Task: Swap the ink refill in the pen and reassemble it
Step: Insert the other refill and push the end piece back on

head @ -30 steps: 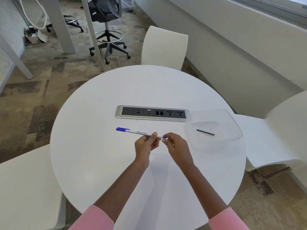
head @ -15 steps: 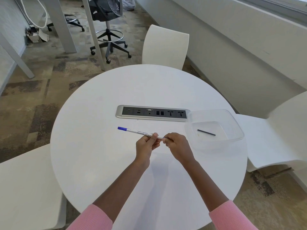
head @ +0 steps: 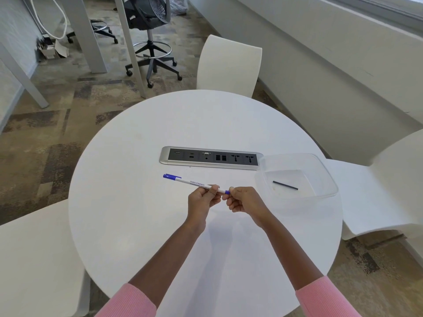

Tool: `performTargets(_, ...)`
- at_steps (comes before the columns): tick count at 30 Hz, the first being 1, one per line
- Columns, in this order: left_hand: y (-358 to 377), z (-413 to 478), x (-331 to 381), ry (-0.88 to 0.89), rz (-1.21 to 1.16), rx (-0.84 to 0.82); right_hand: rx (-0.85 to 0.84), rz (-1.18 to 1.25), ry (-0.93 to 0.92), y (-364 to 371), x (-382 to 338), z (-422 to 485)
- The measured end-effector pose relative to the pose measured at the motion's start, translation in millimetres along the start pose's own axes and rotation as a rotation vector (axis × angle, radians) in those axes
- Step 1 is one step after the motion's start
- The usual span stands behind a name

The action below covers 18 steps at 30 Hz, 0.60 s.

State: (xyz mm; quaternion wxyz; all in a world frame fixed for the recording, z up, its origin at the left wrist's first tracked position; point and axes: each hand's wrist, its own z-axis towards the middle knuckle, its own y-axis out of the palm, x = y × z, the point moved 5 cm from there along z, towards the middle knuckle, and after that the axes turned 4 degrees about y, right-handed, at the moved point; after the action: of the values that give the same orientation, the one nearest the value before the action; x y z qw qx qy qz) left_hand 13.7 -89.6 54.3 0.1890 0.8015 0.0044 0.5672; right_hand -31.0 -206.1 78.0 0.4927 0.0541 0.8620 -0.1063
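Note:
A white pen point(head: 194, 183) with a blue cap at its far left end is held level above the round white table point(head: 142, 225). My left hand point(head: 202, 202) grips the pen's barrel near its right half. My right hand point(head: 242, 200) pinches the small blue end piece at the pen's right tip. A thin dark ink refill point(head: 285, 185) lies alone inside a clear plastic container point(head: 325, 177) on the table to the right of my hands.
A silver and black socket panel point(head: 210, 158) is set into the table just beyond the pen. White chairs stand at the far side point(head: 229, 65), the right point(head: 384, 191) and the near left point(head: 34, 259). An office chair point(head: 148, 24) stands farther back.
The hands and pen stay in almost the same place; the pen's capped left end has tipped slightly up and down, and the right fingers stay pinched on the blue tip.

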Motion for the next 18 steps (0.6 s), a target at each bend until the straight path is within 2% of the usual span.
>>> performTargets(6,-2.6,0.5,-2.6,-0.029,-0.056,0.075,0.225,-0.252,-0.185,-4.1,5.8,-2.6)
performTargets(14,2.9,-1.8,-3.5,-0.042,-0.080,0.067,0.311,-0.553,-0.393,3.0,-8.4,-11.6)
performTargets(18,3.4,-2.4,-3.4,-0.030,-0.071,0.060,0.302,-0.657,-0.423,2.0,-9.7,-12.8)
